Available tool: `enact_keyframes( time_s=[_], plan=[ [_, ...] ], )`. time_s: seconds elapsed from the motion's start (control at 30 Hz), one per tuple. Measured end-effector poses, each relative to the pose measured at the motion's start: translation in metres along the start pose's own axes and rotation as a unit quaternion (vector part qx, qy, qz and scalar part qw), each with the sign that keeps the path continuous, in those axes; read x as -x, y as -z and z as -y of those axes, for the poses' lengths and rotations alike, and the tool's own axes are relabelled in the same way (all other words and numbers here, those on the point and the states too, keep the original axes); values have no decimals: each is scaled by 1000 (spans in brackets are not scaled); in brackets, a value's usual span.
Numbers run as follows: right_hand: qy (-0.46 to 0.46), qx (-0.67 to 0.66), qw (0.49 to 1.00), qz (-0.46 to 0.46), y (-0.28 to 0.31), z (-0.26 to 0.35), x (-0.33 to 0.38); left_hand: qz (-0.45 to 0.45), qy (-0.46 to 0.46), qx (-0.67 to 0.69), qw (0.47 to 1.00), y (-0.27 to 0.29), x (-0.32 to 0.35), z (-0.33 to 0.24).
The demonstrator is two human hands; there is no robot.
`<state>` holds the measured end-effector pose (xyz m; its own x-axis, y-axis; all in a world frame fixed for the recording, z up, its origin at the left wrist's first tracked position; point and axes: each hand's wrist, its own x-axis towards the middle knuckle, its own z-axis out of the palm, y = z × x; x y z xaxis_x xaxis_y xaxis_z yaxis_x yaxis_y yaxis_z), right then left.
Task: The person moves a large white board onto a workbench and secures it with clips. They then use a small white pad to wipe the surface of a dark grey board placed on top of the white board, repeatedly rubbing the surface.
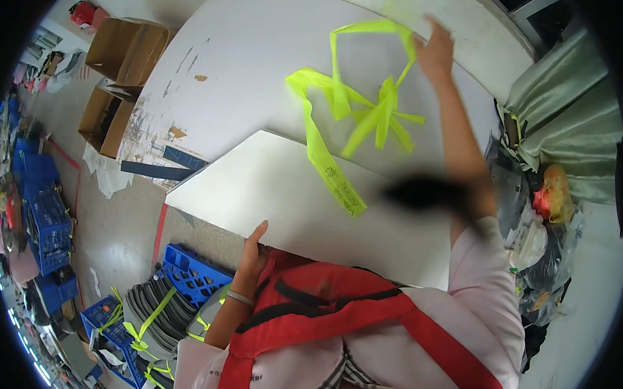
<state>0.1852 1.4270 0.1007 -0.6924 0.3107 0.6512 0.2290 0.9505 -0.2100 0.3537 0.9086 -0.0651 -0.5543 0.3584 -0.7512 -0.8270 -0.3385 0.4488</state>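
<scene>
A white board [256, 176] lies tilted across the near part of the work table. My left hand [253, 255] grips its near left edge, thumb on the rim and the other fingers hidden. Far to the right, my right hand [435, 49] reaches out with fingers apart, close beside a bright yellow-green fabric strip [371, 28]. Whether the thumb touches the strip is hard to tell. The strip loops over the table to a cluster of loose ends [384, 116]. Another length [324, 156], with dark marks on its end, lies over the board.
Cardboard boxes [125, 53] stand beyond the table's left side. Blue crates [190, 267] and stacked grey pieces tied with yellow-green strips [151, 313] are at lower left. Plastic bags [543, 255] pile up at right below a curtain [562, 110]. A blurred black shape [421, 193] covers part of the board.
</scene>
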Motion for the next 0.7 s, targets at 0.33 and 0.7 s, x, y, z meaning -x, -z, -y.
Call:
enact_keyframes(
  time_s=[0.33,0.7],
  plan=[
    [-131,-267,885,358,-39,133,255,8,-57,-86,995,13,-3,13],
    [-239,-474,759,376,28,152,245,54,3,-407,912,4,49,-11]
  ],
)
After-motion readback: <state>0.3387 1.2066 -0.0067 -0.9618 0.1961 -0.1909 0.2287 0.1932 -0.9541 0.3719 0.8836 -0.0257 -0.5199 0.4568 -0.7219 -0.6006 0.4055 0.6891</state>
